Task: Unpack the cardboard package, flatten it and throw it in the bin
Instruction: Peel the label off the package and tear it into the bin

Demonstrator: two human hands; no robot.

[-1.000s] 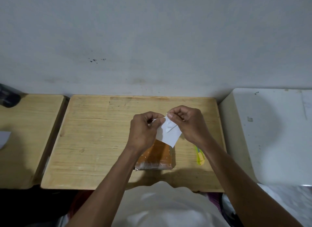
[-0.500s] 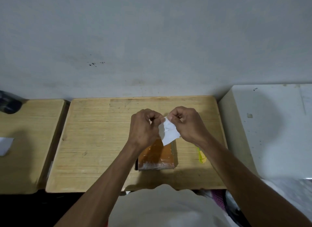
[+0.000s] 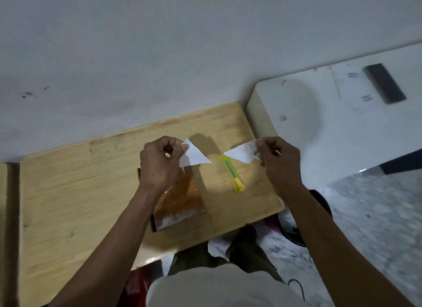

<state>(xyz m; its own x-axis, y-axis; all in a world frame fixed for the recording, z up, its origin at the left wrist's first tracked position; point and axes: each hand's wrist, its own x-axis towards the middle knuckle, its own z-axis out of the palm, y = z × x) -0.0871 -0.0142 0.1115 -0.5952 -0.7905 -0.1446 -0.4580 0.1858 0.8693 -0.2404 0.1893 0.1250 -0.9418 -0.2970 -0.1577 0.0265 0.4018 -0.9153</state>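
Note:
A flat brown cardboard package, shiny with tape, lies on the wooden table partly under my left forearm. My left hand pinches one white paper piece above the package. My right hand pinches a second, torn white paper piece off to the right. The two pieces are apart, with a gap between them. A yellow utility knife lies on the table below that gap.
A white cabinet stands right of the table, with a dark flat block on top. The wall runs behind. A second wooden surface adjoins at the left edge. My legs and the marble-patterned floor show below.
The single white paper held between both hands is now in two pieces. My hands have moved apart, the right one further right. The view has tilted and shifted right.

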